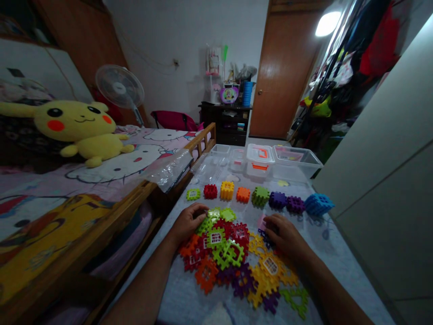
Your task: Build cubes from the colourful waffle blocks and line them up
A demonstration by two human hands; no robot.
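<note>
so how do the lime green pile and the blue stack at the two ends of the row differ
The lime green pile is low, while the blue stack is much bulkier. The blue stack looks tipped to one side; the lime green pile lies flat. The lime green pile shows a pale lattice, the blue stack just blue. Both have toothed edges.

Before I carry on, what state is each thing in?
Left hand: fingers at lime pieces, grip unclear
Right hand: fingers at pink piece, grip unclear
Loose pieces: heaped, colours mixed
Colour stacks: lined up
Orange-handled box: lid on
Door: shut
Lamp: lit
</note>
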